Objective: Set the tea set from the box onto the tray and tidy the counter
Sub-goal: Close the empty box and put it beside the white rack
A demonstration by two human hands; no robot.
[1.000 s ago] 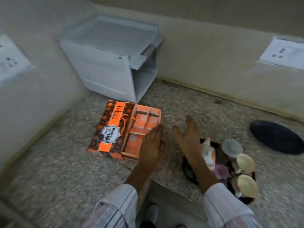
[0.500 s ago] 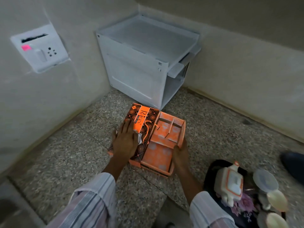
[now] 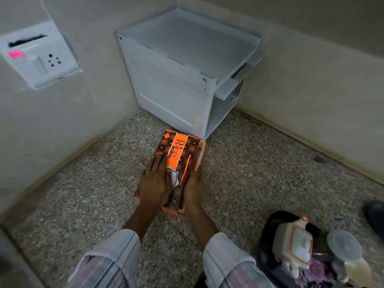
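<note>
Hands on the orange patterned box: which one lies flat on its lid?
The left hand, fingers spread on the orange patterned box lid; the right hand is against the box's right edge.

Light is dim and flat on my head feed, no hard shadows, no glare. Centre is sharpest: lettering on the orange box [image 3: 178,163] reads fine. Motion blur smears the teapot [image 3: 293,250] and cups [image 3: 345,245] at 4 o'clock, also my sleeves [image 3: 116,258] at 6. Wide-angle lens bends the wall edges; the socket plate [image 3: 38,55] at 10 o'clock looks skewed and soft.
</note>
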